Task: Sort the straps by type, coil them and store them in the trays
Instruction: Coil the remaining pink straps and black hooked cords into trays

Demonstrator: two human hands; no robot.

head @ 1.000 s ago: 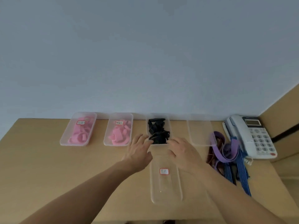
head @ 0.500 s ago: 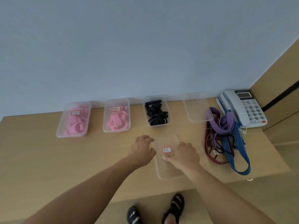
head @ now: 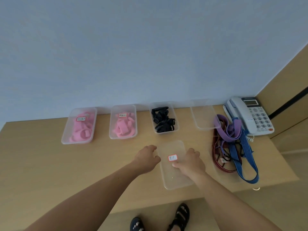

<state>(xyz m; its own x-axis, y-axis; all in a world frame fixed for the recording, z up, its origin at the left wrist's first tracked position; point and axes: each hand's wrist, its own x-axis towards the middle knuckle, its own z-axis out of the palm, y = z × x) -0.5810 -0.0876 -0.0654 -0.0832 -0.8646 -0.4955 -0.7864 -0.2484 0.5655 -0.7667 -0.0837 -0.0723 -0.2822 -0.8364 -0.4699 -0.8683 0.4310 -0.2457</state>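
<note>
both pulled back from black straps (head: 162, 120): my left hand (head: 146, 157), right hand (head: 190, 161) now grip sides of labelled clear tray (head: 173, 179); loose straps (head: 233, 144) likely next.

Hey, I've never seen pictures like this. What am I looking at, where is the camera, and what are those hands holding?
No machine here: a person wears a camera on the head, looking down at their own bare hands. The left hand and right hand flank a clear labelled tray on a wooden table; the right hand grips its side, the left touches its edge. Behind stand two trays of pink straps, one of black straps and one empty tray. At the right lie loose straps beside a telephone.
</note>
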